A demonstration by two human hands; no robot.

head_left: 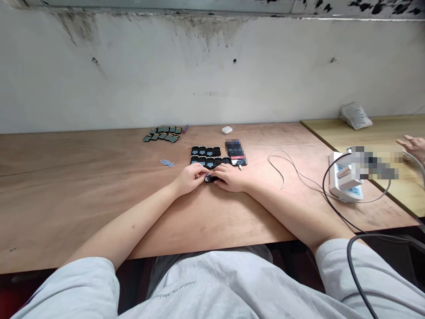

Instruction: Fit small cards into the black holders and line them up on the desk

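Observation:
My right hand (231,177) holds a small black plastic casing (209,179) against the table, its fingers bent over the right end. From the other side my left hand (191,179) reaches the same casing, with thumb and forefinger pinched together at its upper edge. What lies between those fingertips is too small to make out. Just beyond the hands are two rows of similar black casings (217,151), several with a pale blue piece inside. A loose pile of small pale blue pieces (166,163) lies left of my left hand.
Small screen modules (163,136) lie at the back left beside a screwdriver (185,129). A white earbud case (226,130) and a phone (235,150) on a cable lie behind my right hand. At right are a power strip (335,177), looping cables and another person's hand (413,147).

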